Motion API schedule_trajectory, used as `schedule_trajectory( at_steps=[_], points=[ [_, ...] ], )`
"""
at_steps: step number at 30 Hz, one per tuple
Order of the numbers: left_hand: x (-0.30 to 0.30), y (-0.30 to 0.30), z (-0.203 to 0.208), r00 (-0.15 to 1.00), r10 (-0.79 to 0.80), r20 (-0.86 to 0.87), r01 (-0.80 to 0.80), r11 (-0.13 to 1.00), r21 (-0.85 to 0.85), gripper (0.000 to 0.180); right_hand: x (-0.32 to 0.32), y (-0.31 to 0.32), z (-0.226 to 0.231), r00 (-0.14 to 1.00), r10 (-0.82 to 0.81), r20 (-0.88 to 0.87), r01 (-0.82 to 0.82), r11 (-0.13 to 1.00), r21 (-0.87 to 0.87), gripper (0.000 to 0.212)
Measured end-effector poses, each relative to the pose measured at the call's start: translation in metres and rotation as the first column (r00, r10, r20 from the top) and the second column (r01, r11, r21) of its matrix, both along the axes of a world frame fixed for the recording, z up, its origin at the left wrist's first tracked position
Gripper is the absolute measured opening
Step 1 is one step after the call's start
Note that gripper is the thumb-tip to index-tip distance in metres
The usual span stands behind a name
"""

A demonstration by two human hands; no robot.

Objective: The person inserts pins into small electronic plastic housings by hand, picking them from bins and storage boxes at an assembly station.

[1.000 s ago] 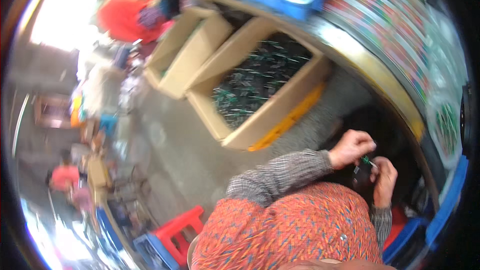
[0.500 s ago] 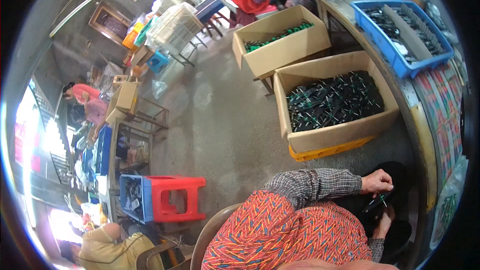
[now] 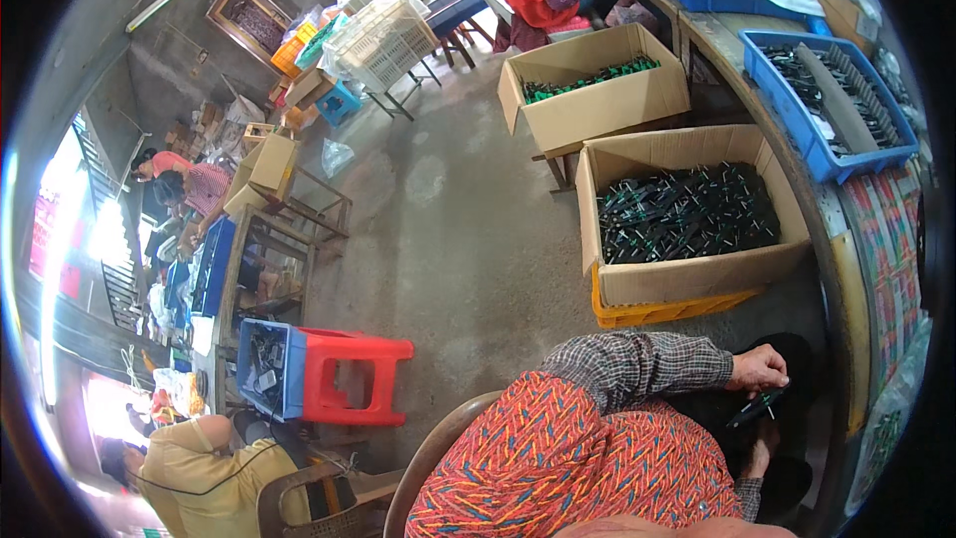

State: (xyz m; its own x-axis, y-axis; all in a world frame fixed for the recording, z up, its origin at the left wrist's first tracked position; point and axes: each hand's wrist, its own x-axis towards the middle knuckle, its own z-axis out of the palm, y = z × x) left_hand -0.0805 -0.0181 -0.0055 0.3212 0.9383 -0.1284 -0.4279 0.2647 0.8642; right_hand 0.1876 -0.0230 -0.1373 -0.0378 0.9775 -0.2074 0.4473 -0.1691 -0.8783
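A small dark piece (image 3: 754, 408) with green on it, too small to name more exactly, lies at an angle between my hands, over my dark lap at the lower right. My left hand (image 3: 760, 369), at the end of a checked sleeve, is closed in a pinch just above it. What those fingertips hold, if anything, I cannot make out. Below, my right hand (image 3: 760, 456) is closed round the piece's lower side, its fingers partly hidden in shadow. A cardboard box (image 3: 697, 284) full of similar black pieces with green parts and thin metallic pins stands beyond my left arm.
The box rests on a yellow crate (image 3: 677, 311). Behind it stands another carton (image 3: 607, 120) of green-and-black parts. A workbench (image 3: 846, 309) runs along my right, bearing a blue tray (image 3: 846, 167). Left are a red stool (image 3: 354, 349), a blue bin (image 3: 289, 369) and a seated person (image 3: 214, 478).
The whole view has shifted slightly, moving the boxes right and down. My right hand sits a little lower, and the piece's angle has changed slightly. My left hand stays pinched.
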Motion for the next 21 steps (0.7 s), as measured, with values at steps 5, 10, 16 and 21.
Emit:
schedule_trajectory(
  at_steps=[5,10,16,21],
  points=[
    [-0.005,0.002,-0.003,0.999,-0.039,0.004,0.039,0.999,-0.013,0.020,-0.003,-0.004,-0.008,0.964,0.022,-0.264,-0.031,0.999,-0.032,0.026],
    [-0.006,0.000,0.000,0.999,-0.038,-0.021,0.038,0.999,-0.011,0.020,0.005,-0.001,-0.005,0.989,0.102,-0.109,-0.113,0.989,-0.100,0.028],
    [0.000,0.002,-0.001,0.998,-0.050,-0.027,0.049,0.999,-0.015,0.020,0.027,0.012,-0.045,0.983,0.141,-0.116,-0.143,0.990,-0.012,0.023],
    [0.000,0.000,-0.007,0.999,-0.039,-0.022,0.039,0.999,-0.020,0.019,-0.004,0.001,0.010,0.980,0.095,-0.175,-0.127,0.974,-0.186,0.020]
  ],
)
